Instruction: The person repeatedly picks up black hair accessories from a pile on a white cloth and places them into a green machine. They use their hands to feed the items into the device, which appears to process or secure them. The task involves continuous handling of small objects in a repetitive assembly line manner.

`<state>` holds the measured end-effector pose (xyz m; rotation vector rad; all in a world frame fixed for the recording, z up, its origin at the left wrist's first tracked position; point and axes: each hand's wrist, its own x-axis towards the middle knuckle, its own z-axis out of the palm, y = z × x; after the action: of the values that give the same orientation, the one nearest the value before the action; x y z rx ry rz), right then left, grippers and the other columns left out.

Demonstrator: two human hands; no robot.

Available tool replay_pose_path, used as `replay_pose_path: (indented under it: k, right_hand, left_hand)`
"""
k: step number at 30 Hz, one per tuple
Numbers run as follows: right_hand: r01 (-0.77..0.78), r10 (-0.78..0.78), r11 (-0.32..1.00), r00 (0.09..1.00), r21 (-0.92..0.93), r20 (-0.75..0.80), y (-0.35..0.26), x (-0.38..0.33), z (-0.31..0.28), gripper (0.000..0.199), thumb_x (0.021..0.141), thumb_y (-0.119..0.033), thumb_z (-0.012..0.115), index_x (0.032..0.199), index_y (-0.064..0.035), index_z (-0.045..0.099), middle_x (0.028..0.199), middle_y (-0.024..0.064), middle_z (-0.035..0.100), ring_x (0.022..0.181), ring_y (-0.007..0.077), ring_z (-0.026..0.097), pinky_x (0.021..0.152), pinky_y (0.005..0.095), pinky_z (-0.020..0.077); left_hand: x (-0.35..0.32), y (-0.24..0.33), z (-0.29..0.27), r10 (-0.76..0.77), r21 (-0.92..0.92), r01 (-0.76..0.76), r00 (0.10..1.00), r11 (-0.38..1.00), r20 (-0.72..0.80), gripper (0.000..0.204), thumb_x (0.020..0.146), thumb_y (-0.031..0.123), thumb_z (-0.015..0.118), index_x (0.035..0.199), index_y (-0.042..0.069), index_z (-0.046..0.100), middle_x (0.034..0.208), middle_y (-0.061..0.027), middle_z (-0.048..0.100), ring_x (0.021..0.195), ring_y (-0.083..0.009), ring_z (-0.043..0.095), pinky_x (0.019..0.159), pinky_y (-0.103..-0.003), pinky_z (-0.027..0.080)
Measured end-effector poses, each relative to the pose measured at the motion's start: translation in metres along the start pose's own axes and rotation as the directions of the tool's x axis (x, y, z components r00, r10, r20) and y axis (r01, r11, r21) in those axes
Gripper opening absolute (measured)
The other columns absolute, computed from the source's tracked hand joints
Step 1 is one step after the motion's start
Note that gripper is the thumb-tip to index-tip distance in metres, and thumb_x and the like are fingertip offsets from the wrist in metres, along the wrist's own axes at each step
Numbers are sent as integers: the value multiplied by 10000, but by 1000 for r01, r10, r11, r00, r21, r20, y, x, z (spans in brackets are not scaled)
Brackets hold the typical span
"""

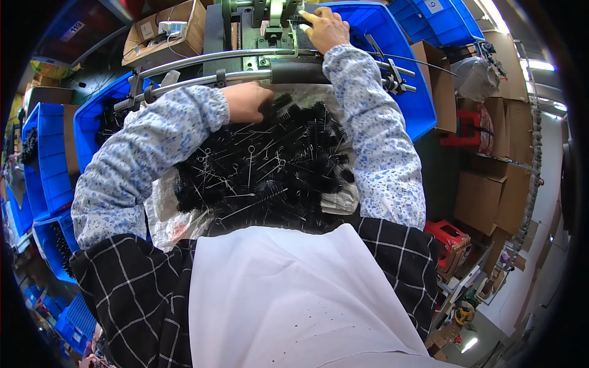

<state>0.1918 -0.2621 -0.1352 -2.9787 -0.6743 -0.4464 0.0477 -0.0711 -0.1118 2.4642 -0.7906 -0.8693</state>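
Reaching into the brush heap's [264,165] far edge, the left hand [246,101] is nearer, closed among brushes; the right hand [325,27] presses 1 black piece on the machine [257,24] beyond

brush pile [264,165] on lap, machine [257,30] beyond, bins [46,153] left

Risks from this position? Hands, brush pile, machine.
1. The right hand rests on the green machine, holding a brush at its fixture; fingers may get pinched if it cycles.
2. The left hand digs into the tangled pile of black wire brushes; wire stems could prick it or snag the sleeve.
3. The pile lies heaped on a plastic sheet; brushes may slide off.
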Motion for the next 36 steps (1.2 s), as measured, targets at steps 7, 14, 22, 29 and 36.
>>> replay_pose_path:
  k: [7,14,22,29,36]
  right_hand:
    - [-86,94,993,990,85,-106,12,-24,5,369,740,-267,581,1064,-93,609,1035,124,620,1080,272,519,856,423,384]
    - [-91,99,983,994,160,-40,-27,-14,-5,238,738,-255,581,879,-70,631,877,86,640,867,256,599,750,421,404]
    - [-30,35,998,997,61,-76,-45,-9,-5,199,758,-261,581,835,-84,628,825,65,642,829,222,594,735,406,398]
    - [-64,66,998,995,27,-77,6,-20,3,267,773,-295,558,958,-120,638,929,71,641,991,242,569,822,444,397]
    - [-127,117,992,969,29,219,47,6,4,254,841,-271,474,1022,-223,646,1022,118,621,938,284,591,827,402,454]
  left_hand:
    - [-48,8,-15,122,-8,-133,925,991,-359,335,773,143,631,1065,26,516,979,-130,476,882,-282,519,799,-352,435]
    - [-64,29,-48,147,-124,-234,862,964,-485,299,760,118,654,1026,58,533,878,-58,511,678,-150,479,624,-261,432]
    - [-61,18,-51,238,-57,-301,845,952,-478,245,803,111,617,1038,64,566,901,-55,569,698,-153,517,647,-264,441]
    - [-72,-3,-45,243,26,-288,752,957,-613,218,869,117,539,1066,25,533,935,-55,556,773,-163,545,715,-270,450]
    - [-57,8,-51,135,-223,-273,862,936,-489,212,836,84,585,1026,37,503,924,-48,563,795,-127,581,749,-253,477]
